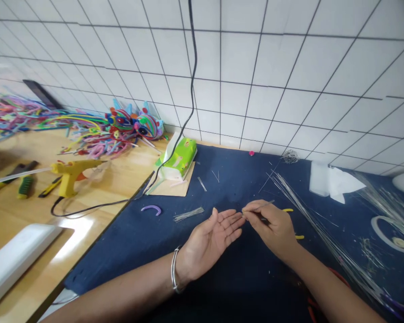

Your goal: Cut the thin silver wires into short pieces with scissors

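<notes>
My left hand (212, 237) lies palm up over the dark blue cloth (128, 251), fingers stretched out and holding nothing. A silver bangle circles its wrist. Just to its right, my right hand (271, 223) is pinched on a thin silvery wire (264, 204) whose end sticks out past the fingertips, close to the left hand's fingertips. A small bundle of short cut wires (188, 214) lies on the cloth to the left of my hands. A long fan of thin wires (309, 215) runs from behind my right hand toward the lower right.
A purple curved piece (151, 208) and a green tissue pack (179, 159) lie left on the cloth. On the wooden table (27, 202) are a yellow glue gun (70, 175), hand tools and colourful pipe cleaners (54, 123). A black cable (191, 67) hangs down the tiled wall.
</notes>
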`<action>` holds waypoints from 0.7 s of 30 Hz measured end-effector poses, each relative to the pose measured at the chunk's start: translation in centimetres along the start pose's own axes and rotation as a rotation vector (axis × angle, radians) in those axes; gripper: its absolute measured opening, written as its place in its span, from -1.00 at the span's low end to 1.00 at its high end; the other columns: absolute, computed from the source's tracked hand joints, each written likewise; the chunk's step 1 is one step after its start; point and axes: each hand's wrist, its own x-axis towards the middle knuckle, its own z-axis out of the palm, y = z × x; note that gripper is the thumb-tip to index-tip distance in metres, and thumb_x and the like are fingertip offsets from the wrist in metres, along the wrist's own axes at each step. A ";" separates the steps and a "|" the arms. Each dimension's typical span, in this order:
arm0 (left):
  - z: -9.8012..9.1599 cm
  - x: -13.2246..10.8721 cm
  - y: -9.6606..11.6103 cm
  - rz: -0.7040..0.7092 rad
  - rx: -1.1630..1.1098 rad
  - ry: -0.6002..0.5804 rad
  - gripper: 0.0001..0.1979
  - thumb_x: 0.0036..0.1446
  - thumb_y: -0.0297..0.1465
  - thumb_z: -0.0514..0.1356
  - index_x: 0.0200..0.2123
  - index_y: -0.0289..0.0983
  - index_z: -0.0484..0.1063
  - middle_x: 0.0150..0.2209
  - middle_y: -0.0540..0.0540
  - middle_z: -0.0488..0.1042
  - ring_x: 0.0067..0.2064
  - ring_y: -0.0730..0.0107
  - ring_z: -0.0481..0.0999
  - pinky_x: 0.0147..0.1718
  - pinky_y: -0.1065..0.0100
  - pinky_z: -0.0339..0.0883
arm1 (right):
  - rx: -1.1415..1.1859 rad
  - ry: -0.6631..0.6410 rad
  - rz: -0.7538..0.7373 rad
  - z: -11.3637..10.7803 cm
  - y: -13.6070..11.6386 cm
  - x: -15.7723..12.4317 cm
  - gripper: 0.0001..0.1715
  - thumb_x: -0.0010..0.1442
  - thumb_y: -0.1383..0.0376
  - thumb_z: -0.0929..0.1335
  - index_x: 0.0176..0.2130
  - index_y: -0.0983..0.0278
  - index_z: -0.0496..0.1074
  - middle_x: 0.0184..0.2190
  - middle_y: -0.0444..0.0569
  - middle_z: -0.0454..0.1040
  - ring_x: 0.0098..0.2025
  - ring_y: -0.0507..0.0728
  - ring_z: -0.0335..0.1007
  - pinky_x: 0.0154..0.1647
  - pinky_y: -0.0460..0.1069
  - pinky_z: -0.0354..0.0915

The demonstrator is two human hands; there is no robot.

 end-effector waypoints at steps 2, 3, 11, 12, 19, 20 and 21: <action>-0.1 0.0 0.1 -0.001 -0.005 -0.008 -0.49 0.18 -0.11 -0.15 -0.03 -0.38 0.23 0.11 -0.28 0.18 0.16 0.17 0.10 0.14 0.16 -0.12 | -0.041 -0.042 -0.063 0.0 0.1 0.1 -0.86 0.11 0.32 0.28 -0.32 0.18 0.43 -0.35 -0.09 0.47 -0.23 0.10 0.37 -0.17 0.00 0.28; -0.2 0.0 0.1 -0.004 -0.004 -0.014 -0.49 0.17 -0.10 -0.15 -0.02 -0.38 0.23 0.10 -0.28 0.18 0.16 0.17 0.10 0.14 0.16 -0.12 | -0.053 -0.066 -0.076 0.1 0.1 0.1 -0.85 0.12 0.32 0.27 -0.32 0.17 0.43 -0.35 -0.09 0.48 -0.23 0.10 0.38 -0.17 0.00 0.28; -0.6 -0.1 0.4 -0.010 -0.038 -0.044 -0.49 0.19 -0.12 -0.16 0.00 -0.38 0.21 0.11 -0.27 0.16 0.17 0.17 0.09 0.14 0.17 -0.13 | -0.068 -0.130 -0.052 0.3 0.0 0.2 -0.83 0.15 0.34 0.24 -0.27 0.18 0.40 -0.31 -0.09 0.46 -0.23 0.07 0.37 -0.17 -0.03 0.28; -0.7 -0.1 0.4 -0.010 -0.043 -0.045 -0.50 0.19 -0.13 -0.16 0.00 -0.38 0.21 0.11 -0.27 0.16 0.16 0.18 0.09 0.14 0.17 -0.13 | -0.067 -0.154 -0.070 0.3 0.0 0.2 -0.82 0.16 0.35 0.24 -0.27 0.18 0.40 -0.32 -0.09 0.46 -0.23 0.07 0.37 -0.16 -0.03 0.28; -1.1 0.0 0.2 -0.016 -0.062 -0.042 -0.53 0.19 -0.14 -0.13 -0.02 -0.38 0.21 0.09 -0.27 0.18 0.14 0.18 0.12 0.13 0.17 -0.13 | -0.077 -0.174 -0.236 0.8 0.6 0.3 -0.82 0.13 0.41 0.25 -0.25 0.25 0.39 -0.35 -0.06 0.44 -0.25 0.07 0.34 -0.20 0.00 0.28; -1.2 0.0 0.2 -0.016 -0.057 -0.042 -0.52 0.19 -0.14 -0.13 -0.02 -0.37 0.21 0.10 -0.27 0.17 0.14 0.17 0.12 0.12 0.17 -0.13 | -0.080 -0.166 -0.254 0.8 0.6 0.3 -0.83 0.13 0.42 0.26 -0.27 0.26 0.39 -0.36 -0.06 0.44 -0.26 0.06 0.34 -0.21 0.00 0.28; -1.3 0.0 0.1 -0.018 -0.047 -0.042 -0.52 0.18 -0.13 -0.13 -0.02 -0.37 0.21 0.10 -0.27 0.16 0.14 0.17 0.12 0.12 0.17 -0.12 | -0.082 -0.160 -0.264 0.8 0.6 0.3 -0.84 0.12 0.43 0.26 -0.29 0.26 0.40 -0.38 -0.06 0.44 -0.28 0.06 0.34 -0.22 -0.01 0.28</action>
